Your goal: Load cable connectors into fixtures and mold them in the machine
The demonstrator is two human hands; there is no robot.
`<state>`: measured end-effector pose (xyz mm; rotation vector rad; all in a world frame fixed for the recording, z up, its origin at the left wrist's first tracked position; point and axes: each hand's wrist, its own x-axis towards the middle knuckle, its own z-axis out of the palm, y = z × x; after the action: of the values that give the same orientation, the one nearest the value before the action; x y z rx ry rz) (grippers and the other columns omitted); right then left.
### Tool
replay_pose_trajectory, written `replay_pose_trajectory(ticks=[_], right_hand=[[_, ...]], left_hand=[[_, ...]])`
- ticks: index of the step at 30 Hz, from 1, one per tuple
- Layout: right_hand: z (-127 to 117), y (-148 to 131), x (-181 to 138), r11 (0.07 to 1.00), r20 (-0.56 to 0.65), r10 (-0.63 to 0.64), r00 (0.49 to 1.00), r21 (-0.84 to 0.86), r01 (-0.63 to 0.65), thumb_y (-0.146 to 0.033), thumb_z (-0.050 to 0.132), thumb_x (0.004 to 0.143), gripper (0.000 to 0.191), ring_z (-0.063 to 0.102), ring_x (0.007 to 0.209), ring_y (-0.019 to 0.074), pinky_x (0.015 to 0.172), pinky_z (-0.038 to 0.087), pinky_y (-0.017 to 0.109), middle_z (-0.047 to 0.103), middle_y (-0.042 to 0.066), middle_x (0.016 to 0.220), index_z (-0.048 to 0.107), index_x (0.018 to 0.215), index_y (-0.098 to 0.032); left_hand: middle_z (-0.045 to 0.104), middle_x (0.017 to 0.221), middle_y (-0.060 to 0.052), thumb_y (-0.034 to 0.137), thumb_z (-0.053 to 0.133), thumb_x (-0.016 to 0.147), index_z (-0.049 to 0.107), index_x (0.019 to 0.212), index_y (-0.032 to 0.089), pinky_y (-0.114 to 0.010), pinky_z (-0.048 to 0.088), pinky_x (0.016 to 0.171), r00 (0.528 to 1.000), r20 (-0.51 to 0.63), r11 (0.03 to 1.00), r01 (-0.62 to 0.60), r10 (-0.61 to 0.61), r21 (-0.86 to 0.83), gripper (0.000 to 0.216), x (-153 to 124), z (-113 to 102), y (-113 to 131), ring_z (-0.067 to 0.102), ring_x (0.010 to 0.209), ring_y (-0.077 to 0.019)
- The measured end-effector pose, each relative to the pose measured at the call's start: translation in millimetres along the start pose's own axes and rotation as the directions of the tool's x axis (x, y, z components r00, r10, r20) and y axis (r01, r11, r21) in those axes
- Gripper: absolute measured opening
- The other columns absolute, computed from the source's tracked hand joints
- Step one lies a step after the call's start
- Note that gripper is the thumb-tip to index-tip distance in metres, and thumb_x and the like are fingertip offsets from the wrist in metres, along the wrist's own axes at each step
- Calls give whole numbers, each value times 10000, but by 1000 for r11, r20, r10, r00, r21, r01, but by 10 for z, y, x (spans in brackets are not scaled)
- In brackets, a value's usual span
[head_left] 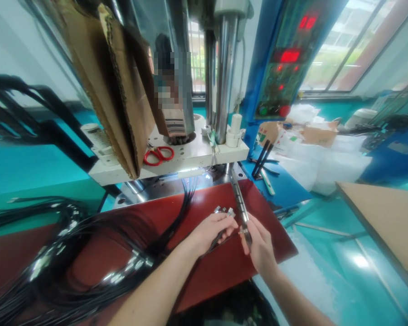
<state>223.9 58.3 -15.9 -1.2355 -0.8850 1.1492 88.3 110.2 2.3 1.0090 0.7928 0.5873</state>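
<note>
My left hand (211,230) is closed around a few black cables whose metal connector ends (225,210) stick out above the fingers. My right hand (258,242) grips the near end of a long narrow metal strip (240,203) that runs away toward the machine. Both hands hover over a dark red table top (190,271), close together, the connector tips almost touching the strip. A thick bundle of black cables (71,244) with metal ends sprawls over the table's left side.
A press machine (221,68) with steel columns stands behind, its white platform (190,156) carrying red scissors (158,155) and white plastic parts. Cardboard (112,81) leans at upper left. A control panel (285,59) with red displays is at right; white bags (323,158) and a board (387,217) lie beyond.
</note>
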Motion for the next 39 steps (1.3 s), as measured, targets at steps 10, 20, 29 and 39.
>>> replay_pose_trajectory(ticks=[10,20,29,39], right_hand=[[3,-4,-7,1000,4,7,1000,16,-7,-424,470,834,410,328,309,57,302,239,172,440,-65,455,527,1122,-137],[-10,39,1,1000,-11,21,1000,23,-21,-426,476,825,428,345,302,57,309,254,175,484,-47,481,525,1130,-130],[18,-10,-38,999,-2,17,1000,-42,-17,-414,471,823,418,345,307,59,317,246,182,497,-43,485,534,1130,-138],[57,6,-38,986,-8,-18,1000,-167,16,-434,437,823,470,347,316,66,318,292,190,483,-47,470,510,1167,-123]], left_hand=[[453,561,26,448,457,783,513,818,119,-171,253,408,1000,23,1000,-4,4,-2,335,-16,-9,-3,371,454,-51],[490,637,32,303,552,704,494,724,164,-206,314,536,935,-155,836,-202,319,510,151,-6,48,-65,411,580,-93],[467,525,37,331,530,690,514,602,143,-211,280,488,953,-239,880,-55,188,472,208,61,101,-123,377,498,-77],[381,365,83,290,579,612,431,561,170,-183,200,360,951,-307,986,74,-26,146,197,17,245,26,278,328,-36]])
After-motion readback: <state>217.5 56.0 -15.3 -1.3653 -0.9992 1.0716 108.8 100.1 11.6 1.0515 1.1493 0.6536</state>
